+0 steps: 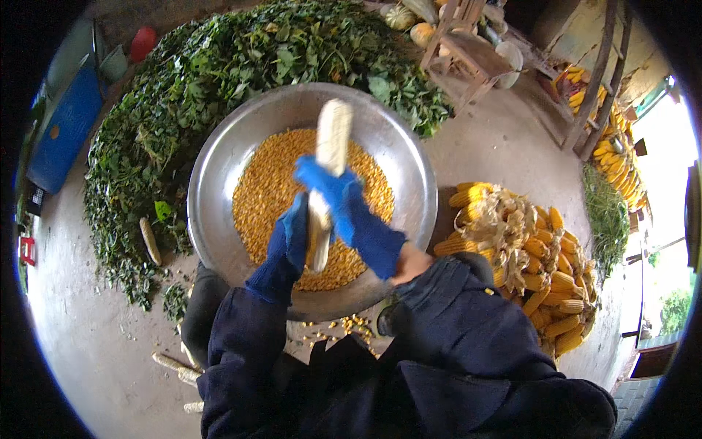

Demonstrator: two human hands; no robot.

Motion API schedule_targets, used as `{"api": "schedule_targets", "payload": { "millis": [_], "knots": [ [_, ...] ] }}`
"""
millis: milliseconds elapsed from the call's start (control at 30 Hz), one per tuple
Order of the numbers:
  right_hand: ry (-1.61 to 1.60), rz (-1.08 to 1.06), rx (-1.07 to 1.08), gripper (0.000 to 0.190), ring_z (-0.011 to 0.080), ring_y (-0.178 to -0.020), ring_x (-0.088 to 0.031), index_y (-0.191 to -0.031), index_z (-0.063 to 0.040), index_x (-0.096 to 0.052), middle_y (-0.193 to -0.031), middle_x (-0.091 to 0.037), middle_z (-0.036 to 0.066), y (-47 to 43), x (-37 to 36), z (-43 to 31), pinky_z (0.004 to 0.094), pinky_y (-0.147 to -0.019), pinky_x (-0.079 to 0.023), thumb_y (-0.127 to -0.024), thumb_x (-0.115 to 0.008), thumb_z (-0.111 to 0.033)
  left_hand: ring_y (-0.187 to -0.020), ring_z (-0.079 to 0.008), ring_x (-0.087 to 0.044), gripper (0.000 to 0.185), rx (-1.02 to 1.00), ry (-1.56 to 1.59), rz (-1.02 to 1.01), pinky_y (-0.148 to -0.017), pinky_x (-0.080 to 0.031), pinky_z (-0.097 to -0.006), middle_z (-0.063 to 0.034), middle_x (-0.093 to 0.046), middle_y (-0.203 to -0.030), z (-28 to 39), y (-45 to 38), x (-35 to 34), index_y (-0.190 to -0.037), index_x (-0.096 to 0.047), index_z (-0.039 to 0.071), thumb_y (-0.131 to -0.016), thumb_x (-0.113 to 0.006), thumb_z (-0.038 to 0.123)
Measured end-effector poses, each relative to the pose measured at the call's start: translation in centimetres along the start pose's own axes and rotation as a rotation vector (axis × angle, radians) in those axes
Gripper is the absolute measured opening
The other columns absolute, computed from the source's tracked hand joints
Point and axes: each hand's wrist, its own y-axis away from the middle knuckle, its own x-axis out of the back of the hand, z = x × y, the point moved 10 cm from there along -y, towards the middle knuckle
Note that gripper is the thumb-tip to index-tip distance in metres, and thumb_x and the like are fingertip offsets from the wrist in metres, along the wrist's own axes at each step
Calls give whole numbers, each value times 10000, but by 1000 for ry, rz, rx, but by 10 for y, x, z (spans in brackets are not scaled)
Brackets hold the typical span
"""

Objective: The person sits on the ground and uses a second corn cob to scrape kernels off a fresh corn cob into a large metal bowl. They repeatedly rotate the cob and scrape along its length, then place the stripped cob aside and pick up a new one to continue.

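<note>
Over a wide metal basin, my gloved left hand grips a corn ear that is mostly pale, with some yellow kernels along its left side. My right hand, in a blue glove, is closed around a bare white corncob that points up and away from me. The two hands meet, and the cob and the ear overlap between them; their contact is partly hidden and blurred. Loose corn kernels cover the bottom of the basin under both hands.
A large heap of green leaves curves around the basin's far and left sides. Yellow corn ears are piled at the right. Bare cobs lie on the floor at left, and spilled kernels near me. A wooden chair stands far right.
</note>
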Motion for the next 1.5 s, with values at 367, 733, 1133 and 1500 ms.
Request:
{"api": "schedule_targets", "payload": {
  "millis": [367, 733, 1133, 1500],
  "knots": [
    [-269, -86, 10, 304, 279, -1081, -596, -1139, -48, -582, -1066, -644, 118, -14, 46, -52, 448, -975, -453, -900, -577, -236, -1167, -167, -523, 471, -20, 348, -78, -1011, -403, -279, -123, -531, -1282, 37, 20, 2, -1337, -453, -15, -918, -612, 127],
    [-32, -81, 42, 489, 197, -1156, -565, -1347, -47, -465, -1270, -574, 119, 3, 41, -62, 304, -924, -472, -926, -539, -284, -656, -106, -598, 518, 233, 152, -42, -567, -488, -242, -60, -638, -838, 25, 36, -44, -1236, -507, -3, -806, -727, 184],
    [-151, -69, 39, 374, 227, -915, -620, -1183, -52, -577, -1023, -643, 126, 7, 16, -35, 344, -812, -508, -896, -606, -290, -1033, -201, -595, 420, -332, -133, 183, -904, -465, -315, -175, -599, -1153, 46, 28, -36, -1269, -468, -42, -899, -607, 99],
    [-162, -56, -26, 364, 211, -936, -625, -1174, 1, -571, -992, -647, 121, 16, 7, -36, 326, -871, -508, -890, -607, -222, -693, -172, -641, 421, -41, 244, 96, -599, -542, -283, -127, -638, -942, 40, 35, -36, -1073, -566, -8, -974, -445, 382]
  ]
}}
